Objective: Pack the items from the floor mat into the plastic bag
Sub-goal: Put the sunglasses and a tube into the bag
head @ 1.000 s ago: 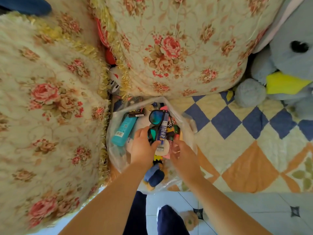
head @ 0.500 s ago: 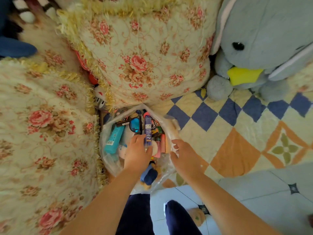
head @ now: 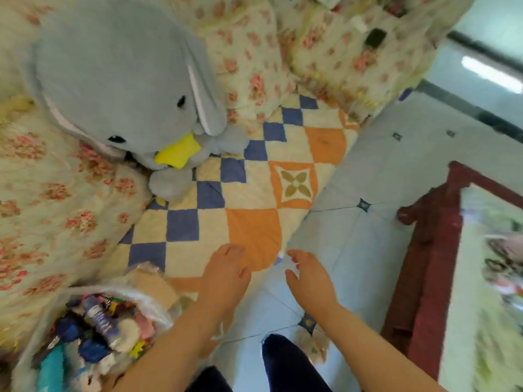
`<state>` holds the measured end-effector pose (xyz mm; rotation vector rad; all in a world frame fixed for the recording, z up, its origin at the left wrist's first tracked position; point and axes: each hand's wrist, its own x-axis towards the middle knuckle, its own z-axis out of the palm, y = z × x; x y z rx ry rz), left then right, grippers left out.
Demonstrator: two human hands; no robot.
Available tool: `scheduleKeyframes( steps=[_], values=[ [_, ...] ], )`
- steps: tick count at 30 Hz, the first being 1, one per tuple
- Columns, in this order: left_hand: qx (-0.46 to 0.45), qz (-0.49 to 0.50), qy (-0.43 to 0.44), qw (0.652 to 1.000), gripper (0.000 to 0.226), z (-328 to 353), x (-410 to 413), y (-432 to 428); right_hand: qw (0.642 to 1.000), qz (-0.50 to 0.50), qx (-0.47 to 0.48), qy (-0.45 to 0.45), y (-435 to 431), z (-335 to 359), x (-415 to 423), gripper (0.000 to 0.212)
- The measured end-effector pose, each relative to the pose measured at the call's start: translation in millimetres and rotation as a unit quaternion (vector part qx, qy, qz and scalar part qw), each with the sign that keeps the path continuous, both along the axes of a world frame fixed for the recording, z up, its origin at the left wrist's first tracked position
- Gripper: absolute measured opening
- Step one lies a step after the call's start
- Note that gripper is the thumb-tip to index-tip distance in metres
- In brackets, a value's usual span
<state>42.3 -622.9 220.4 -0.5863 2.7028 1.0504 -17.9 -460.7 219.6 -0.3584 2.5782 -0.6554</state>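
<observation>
The clear plastic bag (head: 158, 304) stands at the lower left, stuffed with several items: a purple-labelled tube (head: 103, 323), a teal bottle (head: 51, 369), dark blue and pink things. The checked floor mat (head: 249, 193) in blue, cream and orange stretches up the middle. My left hand (head: 226, 275) hovers over the mat's near edge, fingers relaxed, holding nothing. My right hand (head: 308, 275) hovers over the floor tiles just right of the mat, fingers spread and empty. A small white-and-blue thing (head: 280, 257) lies at the mat's edge between the hands, too blurred to name.
A big grey plush toy (head: 127, 89) with a yellow beak lies on the mat's far left. Floral cushions (head: 56, 193) line the left and back. Pale floor tiles (head: 368, 222) lie to the right, with a dark red wooden frame (head: 430, 250) beyond them. My legs show at the bottom.
Both hands have left the bag and moved right, over the mat's edge. The left hand let go of the tube, which now lies in the bag. The view swung to the right.
</observation>
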Motion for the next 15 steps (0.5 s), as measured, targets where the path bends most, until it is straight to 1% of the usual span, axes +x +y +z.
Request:
scheduleKeyframes(
  steps=[4,7,11,15],
  values=[
    [-0.014,-0.105,0.023,0.994,0.04,18.0,-69.3,100.5,0.995,-0.1,-0.011,0.019,105.7,12.3,-33.1,0.043],
    [-0.015,-0.175,0.027,0.984,0.043,27.7,-113.9,183.7,0.985,-0.168,-0.017,0.033,190.7,19.5,-53.4,0.043],
    [-0.027,-0.258,0.035,0.965,0.045,35.6,-163.0,292.3,0.964,-0.261,-0.021,0.04,300.7,24.4,-70.4,0.043],
    [-0.022,-0.322,0.028,0.946,0.044,40.4,-194.7,381.2,0.935,-0.35,-0.025,0.052,384.9,28.7,-73.8,0.043]
  ],
)
